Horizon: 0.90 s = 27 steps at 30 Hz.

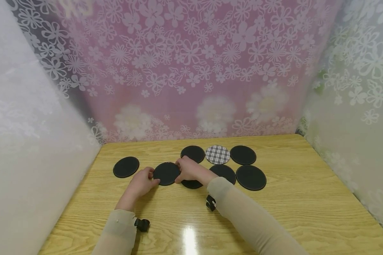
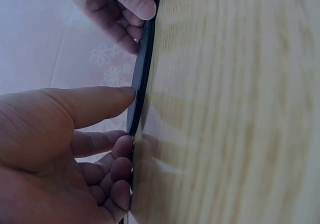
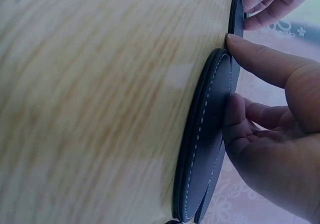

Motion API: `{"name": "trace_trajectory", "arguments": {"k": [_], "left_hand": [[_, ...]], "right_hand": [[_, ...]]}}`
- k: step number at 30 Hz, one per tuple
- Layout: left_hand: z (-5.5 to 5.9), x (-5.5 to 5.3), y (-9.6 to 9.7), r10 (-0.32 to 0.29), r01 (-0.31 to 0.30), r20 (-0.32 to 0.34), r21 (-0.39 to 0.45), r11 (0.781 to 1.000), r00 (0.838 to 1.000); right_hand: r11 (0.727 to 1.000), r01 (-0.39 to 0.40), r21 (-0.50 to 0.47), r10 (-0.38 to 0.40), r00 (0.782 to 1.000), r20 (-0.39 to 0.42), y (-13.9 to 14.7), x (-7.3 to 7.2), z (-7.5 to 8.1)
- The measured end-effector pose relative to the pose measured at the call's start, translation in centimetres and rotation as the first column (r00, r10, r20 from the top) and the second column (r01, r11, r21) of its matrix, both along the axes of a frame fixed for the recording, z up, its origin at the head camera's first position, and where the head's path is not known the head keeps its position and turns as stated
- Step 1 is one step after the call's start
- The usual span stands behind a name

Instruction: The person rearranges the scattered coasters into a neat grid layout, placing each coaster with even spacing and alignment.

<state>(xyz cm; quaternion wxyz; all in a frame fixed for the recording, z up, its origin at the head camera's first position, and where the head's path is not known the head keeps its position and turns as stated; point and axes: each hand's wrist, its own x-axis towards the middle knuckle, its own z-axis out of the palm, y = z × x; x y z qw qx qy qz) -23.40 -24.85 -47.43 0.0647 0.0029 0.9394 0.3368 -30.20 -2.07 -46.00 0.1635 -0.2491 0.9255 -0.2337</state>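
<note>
A round black coaster (image 1: 167, 173) lies between my two hands on the table. My left hand (image 1: 143, 182) holds its left side, thumb at the near edge and fingers curled at the outer rim. On the opposite side, my right hand (image 1: 191, 170) holds the right rim with thumb and fingers. Another black coaster (image 3: 207, 119), with white stitching around its edge, lies under the right hand, which partly hides it in the head view. In the left wrist view the coaster (image 2: 143, 66) between the hands appears edge-on, close to the tabletop.
One black coaster (image 1: 126, 167) lies apart at the left. Right of the hands, more coasters form two rows: a plaid coaster (image 1: 217, 154) between black ones at the back, and black coasters (image 1: 251, 177) in front. Flowered curtains (image 1: 191, 71) enclose the wooden table (image 1: 290, 212).
</note>
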Motion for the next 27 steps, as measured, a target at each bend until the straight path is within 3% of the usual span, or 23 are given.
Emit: {"name": "trace_trajectory", "arguments": {"k": [1, 4, 11, 22, 27], "left_hand": [[-0.5, -0.3, -0.3, -0.015, 0.015, -0.02, -0.002, 1.0, 1.0], [-0.3, -0.3, -0.3, -0.022, 0.023, -0.018, 0.01, 1.0, 1.0], [0.2, 0.0, -0.1, 0.017, -0.018, 0.006, 0.02, 1.0, 1.0], [1.8, 0.3, -1.4, 0.039, -0.052, -0.12, -0.108, 0.993, 0.992], [2.3, 0.3, -2.8, 0.057, -0.076, -0.121, -0.16, 0.984, 0.991]], "right_hand": [[1.0, -0.002, 0.001, 0.002, 1.0, 0.001, 0.1, -0.1, 0.0], [1.0, -0.005, -0.009, 0.005, 1.0, 0.011, 0.3, -0.2, 0.1], [0.999, -0.03, -0.027, 0.031, 0.999, 0.021, 0.6, -0.4, 0.3], [1.0, -0.013, -0.017, 0.012, 0.999, -0.052, 0.1, 0.0, 1.4], [1.0, -0.005, -0.022, 0.003, 0.996, -0.091, -1.0, 0.1, 1.6]]}}
